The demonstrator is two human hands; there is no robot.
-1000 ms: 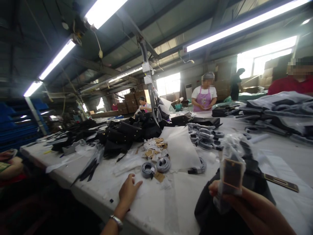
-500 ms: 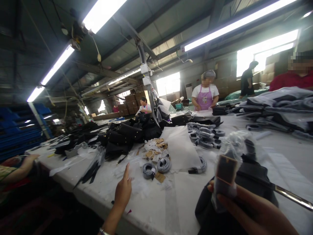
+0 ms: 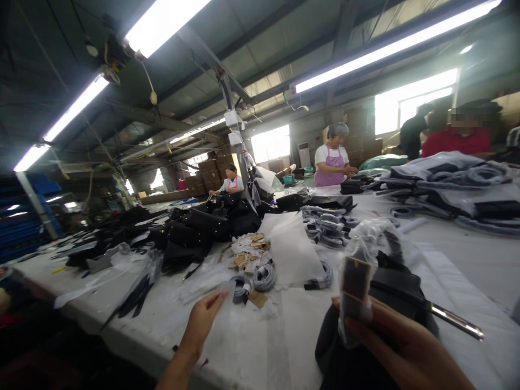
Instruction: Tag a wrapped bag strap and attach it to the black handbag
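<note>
My right hand is closed around a small dark piece with a tan edge, wrapped in clear plastic, and holds it upright. It is over a black bag near the table's front edge; a shiny metal strip sticks out of the bag to the right. My left hand is raised just above the white table. Its fingertips pinch a thin clear plastic sheet, near two coiled grey straps.
Paper tags, a white sheet, grey strap rolls and black bags cover the table's middle. Grey fabric stacks lie right. Across it stand persons in a purple apron and a red top.
My left hand rose off the table, turned on edge, and now pinches a clear sheet. My right hand kept its wrapped piece and drifted slightly left.
</note>
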